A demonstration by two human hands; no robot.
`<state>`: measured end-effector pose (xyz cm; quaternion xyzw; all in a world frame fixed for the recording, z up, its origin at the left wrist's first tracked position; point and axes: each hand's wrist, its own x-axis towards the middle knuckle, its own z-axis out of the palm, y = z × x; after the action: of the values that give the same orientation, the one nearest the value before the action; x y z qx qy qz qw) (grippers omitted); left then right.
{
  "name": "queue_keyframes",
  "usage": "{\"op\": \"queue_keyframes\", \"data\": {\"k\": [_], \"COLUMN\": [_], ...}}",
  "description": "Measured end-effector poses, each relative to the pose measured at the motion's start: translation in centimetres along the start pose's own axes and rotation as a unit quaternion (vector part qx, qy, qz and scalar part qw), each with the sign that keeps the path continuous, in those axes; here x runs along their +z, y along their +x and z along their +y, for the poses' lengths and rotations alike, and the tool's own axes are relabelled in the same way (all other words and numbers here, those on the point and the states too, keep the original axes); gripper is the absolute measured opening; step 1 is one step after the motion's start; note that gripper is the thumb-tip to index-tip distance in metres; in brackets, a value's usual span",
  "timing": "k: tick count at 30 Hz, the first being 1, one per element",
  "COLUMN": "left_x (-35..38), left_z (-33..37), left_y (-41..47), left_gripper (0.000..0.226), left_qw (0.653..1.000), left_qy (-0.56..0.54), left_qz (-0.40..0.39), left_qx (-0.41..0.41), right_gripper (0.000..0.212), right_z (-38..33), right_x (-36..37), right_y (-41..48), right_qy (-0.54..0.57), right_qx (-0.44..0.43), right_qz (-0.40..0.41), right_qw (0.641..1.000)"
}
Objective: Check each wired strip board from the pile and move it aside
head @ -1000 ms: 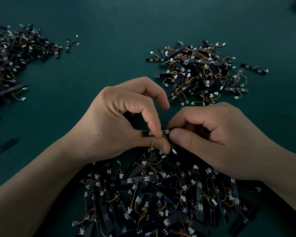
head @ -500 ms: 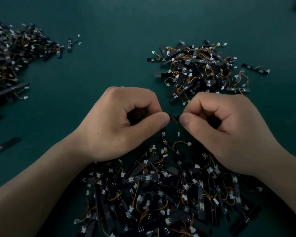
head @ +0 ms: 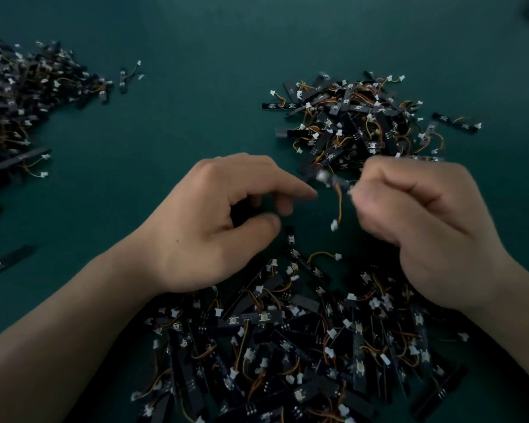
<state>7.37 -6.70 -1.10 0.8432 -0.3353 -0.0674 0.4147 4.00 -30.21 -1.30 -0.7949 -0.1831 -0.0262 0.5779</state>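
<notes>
The right hand is curled, and one strip board is pinched at its fingertips. Both are smeared by blur, so the exact grip cannot be made out. An orange wire ending in a white connector hangs from the board, clear of the desk. The left hand, at 9 o'clock from the right, is loosely curled with thumb and forefinger apart, and nothing is gripped by it. Its forefinger tip lies just beside the board's end, but contact cannot be confirmed.

At 6 o'clock, partly under both wrists, a dense near pile of wired boards is spread. It is judged to be the unchecked stock. At 1 o'clock, just beyond the held board, a smaller far pile is heaped, and it is judged to be where checked pieces are set. A third heap lies well apart at 10 o'clock, and its role cannot be told.

One board is taken to be on its way aside. A fair share appears done, yet the near pile is large, so much is judged to remain.

No tray, bin or box is seen. Every board lies loose on the desk.
</notes>
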Motion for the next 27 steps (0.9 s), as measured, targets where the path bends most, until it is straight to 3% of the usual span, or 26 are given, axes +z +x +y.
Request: {"op": "queue_keyframes", "data": {"k": [2, 4, 10, 14, 19, 27], "left_x": [0.01, 0.20, 0.35, 0.48, 0.59, 0.27], "left_z": [0.00, 0.06, 0.05, -0.25, -0.47, -0.27], "left_y": [0.01, 0.04, 0.11, 0.27, 0.31, 0.14], "left_gripper": [0.048, 0.042, 0.009, 0.007, 0.005, 0.019], "left_qw": [0.998, 0.993, 0.992, 0.992, 0.994, 0.995], "left_qy": [0.055, 0.098, 0.113, 0.116, 0.102, -0.047], "left_qz": [-0.039, -0.053, -0.045, -0.037, -0.017, 0.086], "left_qx": [0.013, 0.027, 0.036, 0.045, 0.041, 0.007], "right_gripper": [0.034, 0.025, 0.020, 0.019, 0.018, 0.015], "right_z": [0.17, 0.37, 0.51, 0.33, 0.16, -0.30], "right_x": [-0.09, -0.10, 0.02, 0.16, 0.13, 0.15], "right_y": [0.07, 0.13, 0.02, -0.03, -0.11, -0.15], "right_qy": [0.009, 0.001, -0.057, -0.079, -0.085, -0.105], "right_qx": [-0.013, -0.002, 0.031, 0.036, 0.038, 0.041], "right_qz": [0.043, 0.063, 0.019, 0.006, -0.004, -0.040], "right_qw": [0.999, 0.998, 0.998, 0.996, 0.996, 0.993]}}
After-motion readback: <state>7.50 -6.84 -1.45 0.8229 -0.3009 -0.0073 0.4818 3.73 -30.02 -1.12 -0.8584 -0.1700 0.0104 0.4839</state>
